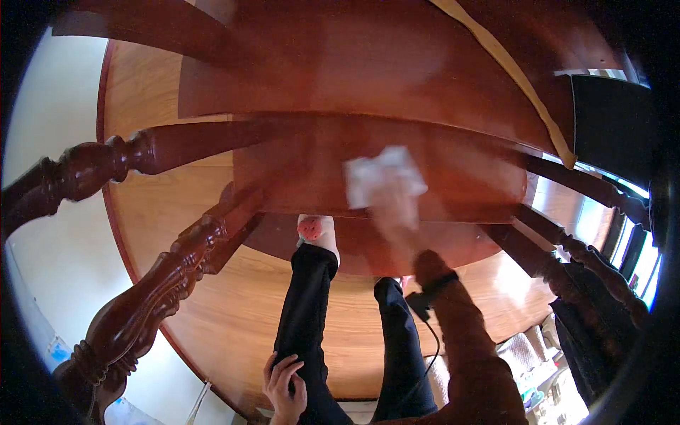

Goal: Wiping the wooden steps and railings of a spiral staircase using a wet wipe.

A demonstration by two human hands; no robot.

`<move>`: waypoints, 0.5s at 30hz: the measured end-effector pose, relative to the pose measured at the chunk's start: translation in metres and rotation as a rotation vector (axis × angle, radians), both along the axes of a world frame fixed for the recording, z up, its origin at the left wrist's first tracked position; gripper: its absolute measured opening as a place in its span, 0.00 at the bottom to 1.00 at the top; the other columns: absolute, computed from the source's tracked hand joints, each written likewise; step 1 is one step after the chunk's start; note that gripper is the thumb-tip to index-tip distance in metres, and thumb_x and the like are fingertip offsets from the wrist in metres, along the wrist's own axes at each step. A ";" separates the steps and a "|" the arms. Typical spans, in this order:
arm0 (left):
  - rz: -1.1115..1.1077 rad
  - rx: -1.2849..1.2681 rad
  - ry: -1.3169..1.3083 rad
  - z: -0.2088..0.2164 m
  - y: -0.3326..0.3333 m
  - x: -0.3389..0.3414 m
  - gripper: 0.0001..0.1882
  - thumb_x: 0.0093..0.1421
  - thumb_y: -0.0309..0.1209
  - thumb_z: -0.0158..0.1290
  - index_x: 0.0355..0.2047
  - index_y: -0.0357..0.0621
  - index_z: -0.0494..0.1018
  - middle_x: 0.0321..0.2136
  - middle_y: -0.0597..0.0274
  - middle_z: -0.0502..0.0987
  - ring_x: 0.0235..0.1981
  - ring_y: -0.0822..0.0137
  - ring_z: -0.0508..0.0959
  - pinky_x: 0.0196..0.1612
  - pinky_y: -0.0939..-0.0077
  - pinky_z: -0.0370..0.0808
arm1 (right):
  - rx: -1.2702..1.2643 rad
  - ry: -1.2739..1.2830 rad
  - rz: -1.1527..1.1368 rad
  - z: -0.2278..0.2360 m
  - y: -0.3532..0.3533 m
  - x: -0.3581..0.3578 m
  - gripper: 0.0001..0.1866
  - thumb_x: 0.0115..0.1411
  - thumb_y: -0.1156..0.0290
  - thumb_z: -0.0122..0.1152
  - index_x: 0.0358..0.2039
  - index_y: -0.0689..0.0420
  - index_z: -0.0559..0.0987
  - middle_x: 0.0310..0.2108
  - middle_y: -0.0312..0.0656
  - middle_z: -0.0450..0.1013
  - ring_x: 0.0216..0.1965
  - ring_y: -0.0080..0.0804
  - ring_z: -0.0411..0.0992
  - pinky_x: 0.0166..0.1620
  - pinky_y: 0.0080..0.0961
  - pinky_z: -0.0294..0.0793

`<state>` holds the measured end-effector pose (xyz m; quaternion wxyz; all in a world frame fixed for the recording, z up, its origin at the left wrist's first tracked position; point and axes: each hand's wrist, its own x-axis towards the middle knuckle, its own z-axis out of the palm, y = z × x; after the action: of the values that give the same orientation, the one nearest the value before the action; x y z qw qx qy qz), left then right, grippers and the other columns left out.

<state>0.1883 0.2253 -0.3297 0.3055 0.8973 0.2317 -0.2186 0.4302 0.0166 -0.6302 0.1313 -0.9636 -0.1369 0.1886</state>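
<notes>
My right hand (395,202) is stretched forward over a glossy reddish-brown wooden board (297,170). Under its fingers lies a white cloth or tissue (365,185), pressed to the board; motion smears both hand and cloth. A black strap with a small device (419,304) and a cable sits around that wrist. My left hand (286,389) rests on the left leg of my black trousers (304,312), fingers loosely bent and apart, holding nothing.
Turned, carved wooden posts (159,283) flank the board on the left, with similar posts (545,258) on the right. A long pale wooden strip (513,67) lies on the upper surface. A black panel (610,127) stands at the far right. Wood-look flooring (234,312) spreads below.
</notes>
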 end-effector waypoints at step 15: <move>-0.039 0.054 0.023 -0.012 -0.019 -0.016 0.14 0.50 0.21 0.50 0.36 0.46 0.79 0.41 0.59 0.79 0.50 0.48 0.73 0.59 0.54 0.67 | 0.210 -0.182 0.072 -0.005 0.158 0.028 0.33 0.59 0.69 0.50 0.66 0.48 0.60 0.67 0.44 0.54 0.70 0.53 0.44 0.68 0.59 0.39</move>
<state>0.1722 0.2064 -0.3414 0.2740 0.9070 0.2238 -0.2285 0.4578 0.1745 -0.6357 0.2114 -0.9521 -0.2018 0.0897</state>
